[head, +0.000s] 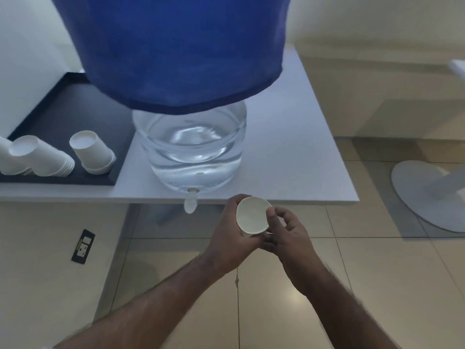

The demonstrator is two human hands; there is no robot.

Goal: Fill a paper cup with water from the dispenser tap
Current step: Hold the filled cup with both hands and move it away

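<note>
Both hands held one paper cup [253, 215]: left hand [232, 238] wrapped its wall, right hand [289, 231] pinched its rim. Dispenser [193, 144] stood on the desk [289, 157]; tap [190, 202] at ten o'clock of the cup, apart.

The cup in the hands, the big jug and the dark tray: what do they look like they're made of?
The cup looks like matte white paper: thin wall, rim bent slightly out of round. The jug seems to be clear glossy plastic, though glass cannot be ruled out; water and highlights show through it. The tray is dark and matte with a raised edge, probably plastic or coated wood.
</note>
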